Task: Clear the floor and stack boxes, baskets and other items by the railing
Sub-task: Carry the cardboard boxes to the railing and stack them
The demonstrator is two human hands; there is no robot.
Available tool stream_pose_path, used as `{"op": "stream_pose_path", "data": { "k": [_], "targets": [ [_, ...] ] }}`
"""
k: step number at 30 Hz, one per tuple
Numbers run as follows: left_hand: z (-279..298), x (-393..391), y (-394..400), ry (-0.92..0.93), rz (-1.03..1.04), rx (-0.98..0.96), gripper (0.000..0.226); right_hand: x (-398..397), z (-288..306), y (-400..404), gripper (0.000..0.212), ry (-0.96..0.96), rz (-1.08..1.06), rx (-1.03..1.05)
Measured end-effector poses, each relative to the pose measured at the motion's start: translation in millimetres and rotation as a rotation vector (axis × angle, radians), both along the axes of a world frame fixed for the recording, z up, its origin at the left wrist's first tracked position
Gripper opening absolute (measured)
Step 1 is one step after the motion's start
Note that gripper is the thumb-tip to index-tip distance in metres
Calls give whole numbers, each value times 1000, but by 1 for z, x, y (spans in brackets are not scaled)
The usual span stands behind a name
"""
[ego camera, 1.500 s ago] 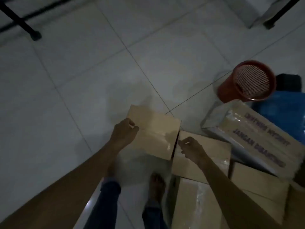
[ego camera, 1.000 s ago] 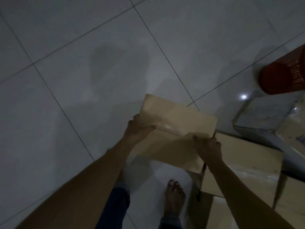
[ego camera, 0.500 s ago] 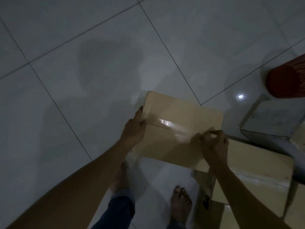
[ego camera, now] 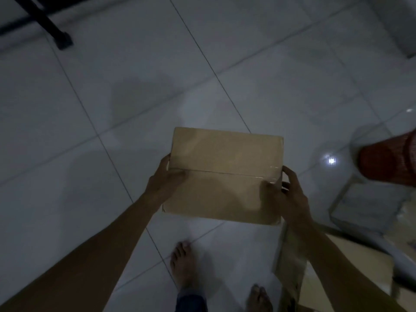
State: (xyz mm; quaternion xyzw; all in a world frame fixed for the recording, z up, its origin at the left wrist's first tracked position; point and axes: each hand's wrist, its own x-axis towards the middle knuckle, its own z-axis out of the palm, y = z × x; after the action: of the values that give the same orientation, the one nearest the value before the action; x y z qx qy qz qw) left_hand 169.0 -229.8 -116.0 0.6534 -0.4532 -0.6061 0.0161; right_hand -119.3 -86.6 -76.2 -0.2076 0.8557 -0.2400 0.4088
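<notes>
A taped brown cardboard box [ego camera: 225, 167] is held flat above the white tiled floor, in the middle of the view. My left hand [ego camera: 165, 179] grips its left edge, thumb on top. My right hand [ego camera: 283, 192] grips its right edge, fingers wrapped round the side. The box hangs off the floor, clear of the other boxes.
More cardboard boxes [ego camera: 290, 262] lie on the floor at the lower right. A red mesh basket [ego camera: 387, 161] lies at the right edge. A black metal leg [ego camera: 56, 30] stands at the top left. My bare feet [ego camera: 183, 264] are below the box.
The box has come up off the pile of boxes and now hangs level over the open floor. Both hands shifted to its left and right edges.
</notes>
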Motion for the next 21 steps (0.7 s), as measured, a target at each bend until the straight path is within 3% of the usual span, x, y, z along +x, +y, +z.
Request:
{"op": "stream_pose_path", "data": {
  "k": [5,10,15,21],
  "targets": [
    [61,38,-92,14,76,-90,92,26,50,-104,67,8,98,-31],
    [93,54,-191,4,136,-145,92,45,66,-213,68,-66,18,10],
    [85,55,-291,18,152,-192,96,47,52,-333,51,-78,42,-17],
    [47,57,-389,63,209,-169,123,44,20,-447,65,-179,102,124]
  ]
}}
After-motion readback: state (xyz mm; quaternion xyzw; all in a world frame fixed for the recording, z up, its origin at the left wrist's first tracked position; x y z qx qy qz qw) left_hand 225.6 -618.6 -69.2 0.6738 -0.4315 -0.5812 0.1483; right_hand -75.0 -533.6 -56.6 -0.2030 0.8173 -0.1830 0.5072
